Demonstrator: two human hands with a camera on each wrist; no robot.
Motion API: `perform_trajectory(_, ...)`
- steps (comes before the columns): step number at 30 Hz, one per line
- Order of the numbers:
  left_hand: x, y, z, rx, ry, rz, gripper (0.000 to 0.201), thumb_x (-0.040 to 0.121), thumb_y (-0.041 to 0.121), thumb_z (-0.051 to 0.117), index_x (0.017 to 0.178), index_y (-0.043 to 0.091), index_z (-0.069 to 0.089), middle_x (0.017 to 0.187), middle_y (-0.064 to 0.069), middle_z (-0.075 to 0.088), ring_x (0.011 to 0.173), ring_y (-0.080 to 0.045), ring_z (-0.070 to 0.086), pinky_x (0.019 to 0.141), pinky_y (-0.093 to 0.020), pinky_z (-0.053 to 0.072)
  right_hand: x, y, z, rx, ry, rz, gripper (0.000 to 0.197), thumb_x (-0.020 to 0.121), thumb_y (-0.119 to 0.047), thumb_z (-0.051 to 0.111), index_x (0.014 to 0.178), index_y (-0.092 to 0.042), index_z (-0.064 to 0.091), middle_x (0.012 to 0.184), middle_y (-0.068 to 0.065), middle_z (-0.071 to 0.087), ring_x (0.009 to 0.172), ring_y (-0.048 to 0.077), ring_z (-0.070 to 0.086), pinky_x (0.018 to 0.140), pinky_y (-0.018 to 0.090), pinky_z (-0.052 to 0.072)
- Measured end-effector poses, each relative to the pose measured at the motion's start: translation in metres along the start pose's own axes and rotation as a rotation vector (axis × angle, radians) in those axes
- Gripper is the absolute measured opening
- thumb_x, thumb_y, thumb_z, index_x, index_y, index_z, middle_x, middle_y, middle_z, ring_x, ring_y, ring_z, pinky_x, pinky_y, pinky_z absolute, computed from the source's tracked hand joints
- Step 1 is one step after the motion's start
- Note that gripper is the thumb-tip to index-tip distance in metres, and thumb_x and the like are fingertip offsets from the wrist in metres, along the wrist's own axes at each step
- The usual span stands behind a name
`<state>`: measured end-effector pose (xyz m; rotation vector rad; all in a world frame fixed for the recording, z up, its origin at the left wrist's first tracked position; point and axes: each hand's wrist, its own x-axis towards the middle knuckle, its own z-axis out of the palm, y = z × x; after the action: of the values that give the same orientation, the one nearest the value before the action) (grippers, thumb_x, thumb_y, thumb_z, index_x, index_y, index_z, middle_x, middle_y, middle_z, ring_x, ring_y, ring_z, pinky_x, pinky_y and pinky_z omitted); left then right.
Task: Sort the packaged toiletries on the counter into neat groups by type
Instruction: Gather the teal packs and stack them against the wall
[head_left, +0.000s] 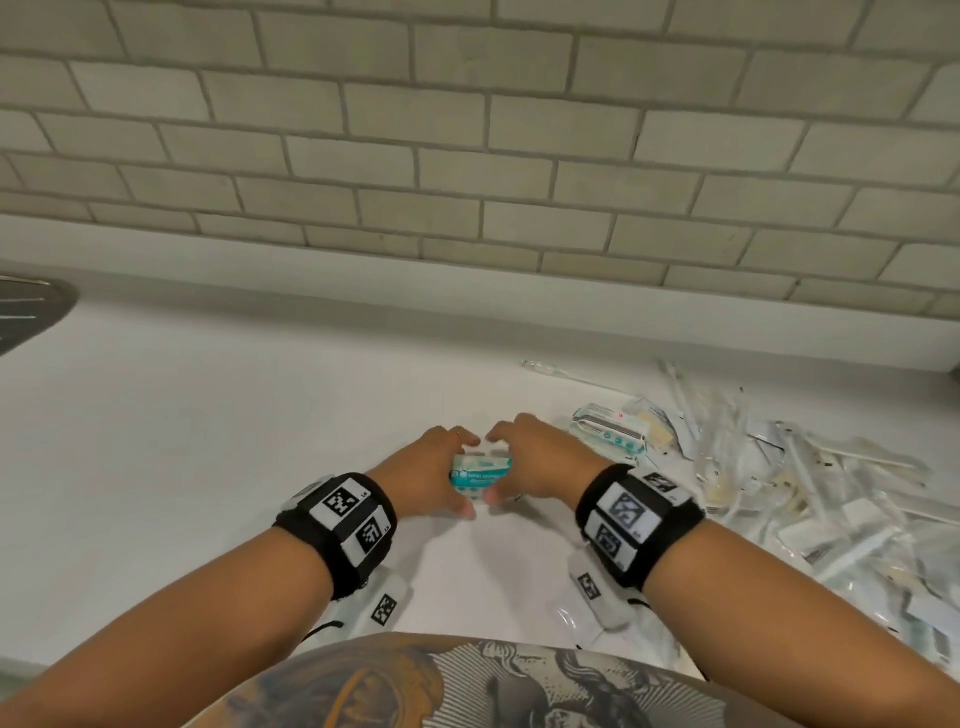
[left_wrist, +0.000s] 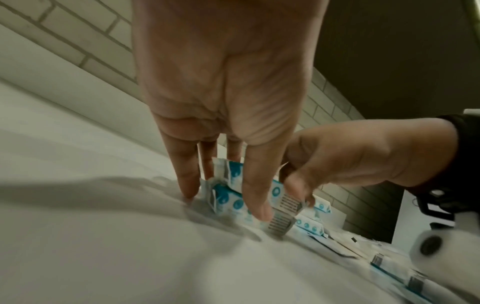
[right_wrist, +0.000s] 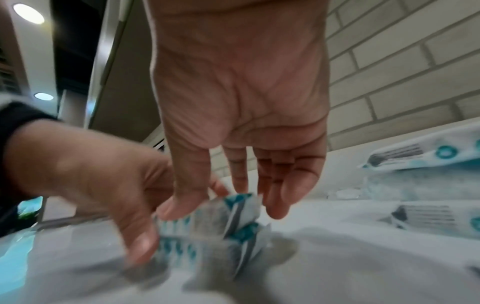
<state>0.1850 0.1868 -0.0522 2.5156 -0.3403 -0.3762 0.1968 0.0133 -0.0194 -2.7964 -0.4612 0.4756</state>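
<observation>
Between both hands' fingers (head_left: 470, 439) sit stacked teal packets (head_left: 480, 475).

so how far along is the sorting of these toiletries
Early on, by the look of it. Done: nothing clearly finished, though a few teal-and-white packets sit together at the pile's near edge. In hand: the left hand and right hand square up a small stack of teal packets on the counter. Left: the big mixed heap of wrapped items on the right looks unsorted.
</observation>
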Motion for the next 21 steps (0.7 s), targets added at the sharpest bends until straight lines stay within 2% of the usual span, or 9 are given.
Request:
perform_trajectory(3, -0.002, -0.001, -0.001, 0.06, 0.007, 0.01, 0.05, 0.071, 0.028, 0.081, 0.116, 0.023, 0.058, 0.108, 0.004, 0.055, 0.093, -0.012, 0.06, 0.074, -0.019, 0.046, -0.005, 0.023, -0.026, 0.102, 0.134, 0.079, 0.078, 0.068, -0.046, 0.083, 0.135, -0.028, 0.048, 0.131, -0.001, 0.045, 0.116, 0.019, 0.051, 0.093, 0.034, 0.045)
perform_trajectory(5, -0.001, -0.001, -0.002, 0.076, 0.012, 0.0, 0.042, 0.072, 0.029, 0.079, 0.109, 0.022, 0.061, 0.102, 0.006, 0.056, 0.089, -0.01, 0.06, 0.069, -0.017, 0.046, -0.005, 0.044, -0.041, -0.004, 0.253, 0.164, 0.077, 0.069, -0.05, 0.081, 0.135, -0.027, 0.049, 0.133, 0.002, 0.044, 0.121, 0.023, 0.045, 0.097, 0.038, 0.042)
perform_trajectory(7, 0.0, 0.0, -0.002, 0.08, 0.012, -0.008, 0.039, 0.072, 0.031, 0.078, 0.107, 0.022, 0.061, 0.101, 0.006, 0.057, 0.089, -0.01, 0.06, 0.07, -0.017, 0.047, -0.003, 0.063, -0.043, -0.154, 0.265, 0.247, 0.079, 0.069, -0.051, 0.08, 0.136, -0.025, 0.046, 0.132, 0.004, 0.044, 0.122, 0.026, 0.042, 0.099, 0.04, 0.04)
perform_trajectory(10, 0.002, 0.0, -0.002, 0.099, 0.001, -0.01, 0.039, 0.073, 0.033, 0.077, 0.106, 0.023, 0.06, 0.103, 0.005, 0.058, 0.09, -0.01, 0.06, 0.072, -0.019, 0.046, -0.004, 0.081, -0.033, -0.282, 0.187, 0.304, 0.078, 0.071, -0.04, 0.08, 0.137, -0.025, 0.041, 0.126, 0.006, 0.047, 0.114, 0.027, 0.048, 0.094, 0.04, 0.043)
perform_trajectory(14, 0.003, 0.001, -0.003, 0.112, -0.006, 0.001, 0.038, 0.075, 0.033, 0.076, 0.108, 0.022, 0.06, 0.105, 0.004, 0.058, 0.093, -0.012, 0.06, 0.077, -0.021, 0.048, -0.004, 0.084, -0.042, -0.252, 0.282, 0.267, 0.066, 0.078, -0.017, 0.07, 0.135, -0.024, 0.038, 0.116, 0.005, 0.057, 0.101, 0.025, 0.056, 0.084, 0.036, 0.047)
perform_trajectory(16, 0.003, 0.001, -0.004, 0.109, -0.007, 0.005, 0.038, 0.075, 0.031, 0.076, 0.109, 0.021, 0.061, 0.104, 0.004, 0.058, 0.093, -0.011, 0.059, 0.077, -0.021, 0.049, -0.002, 0.075, -0.048, -0.151, 0.387, 0.201, 0.045, 0.081, -0.014, 0.065, 0.12, -0.022, 0.044, 0.1, 0.002, 0.062, 0.086, 0.02, 0.058, 0.073, 0.032, 0.046)
perform_trajectory(17, 0.003, 0.001, -0.004, 0.104, -0.012, 0.006, 0.038, 0.075, 0.031, 0.076, 0.109, 0.021, 0.061, 0.104, 0.005, 0.058, 0.092, -0.011, 0.059, 0.076, -0.021, 0.048, -0.003, 0.066, -0.051, -0.041, 0.388, 0.165, 0.033, 0.083, -0.015, 0.064, 0.111, -0.022, 0.047, 0.093, -0.001, 0.061, 0.079, 0.016, 0.057, 0.066, 0.029, 0.044)
perform_trajectory(19, 0.003, 0.0, -0.004, 0.091, -0.03, 0.011, 0.039, 0.074, 0.029, 0.077, 0.109, 0.023, 0.061, 0.105, 0.006, 0.057, 0.092, -0.011, 0.058, 0.074, -0.019, 0.046, -0.004, 0.048, -0.053, 0.131, 0.231, 0.117, 0.021, 0.086, -0.019, 0.066, 0.103, -0.022, 0.054, 0.09, -0.003, 0.061, 0.077, 0.012, 0.058, 0.061, 0.026, 0.044)
perform_trajectory(21, 0.004, -0.001, -0.004, 0.083, -0.049, 0.013, 0.041, 0.073, 0.029, 0.077, 0.111, 0.025, 0.06, 0.105, 0.008, 0.056, 0.093, -0.01, 0.057, 0.073, -0.018, 0.043, 0.0, 0.038, -0.047, 0.187, 0.013, 0.115, 0.024, 0.088, -0.022, 0.068, 0.111, -0.02, 0.064, 0.103, 0.0, 0.066, 0.088, 0.016, 0.063, 0.073, 0.029, 0.052)
